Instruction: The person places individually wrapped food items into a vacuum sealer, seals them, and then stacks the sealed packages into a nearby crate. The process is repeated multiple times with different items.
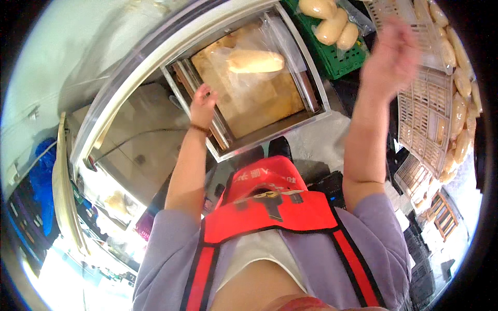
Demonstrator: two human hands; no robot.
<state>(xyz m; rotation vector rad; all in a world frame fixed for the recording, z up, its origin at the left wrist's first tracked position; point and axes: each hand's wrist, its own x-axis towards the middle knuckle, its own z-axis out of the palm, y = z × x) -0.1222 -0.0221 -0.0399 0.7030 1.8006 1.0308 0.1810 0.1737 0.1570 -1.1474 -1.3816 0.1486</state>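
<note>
A pale, oblong item (pixel 256 61) lies in clear plastic film on a worn brown board (pixel 256 112) inside a metal-framed machine. My left hand (pixel 203 102) is over the machine's left metal bar (pixel 220 136), fingers slightly curled, with nothing seen in it. My right hand (pixel 397 58) is blurred and raised at the upper right, in front of a white plastic crate; whether it holds anything cannot be told. Near it, several similar wrapped items (pixel 330 29) rest on a green plastic crate (pixel 346 62).
Pale plastic baskets (pixel 424 116) stand at the right, with many wrapped oblong items (pixel 461 112) beyond them. A curved, pale-edged frame (pixel 116 81) arches along the machine's left side. A cable (pixel 132 136) runs below it. A blue plastic bag (pixel 42 186) hangs at the far left.
</note>
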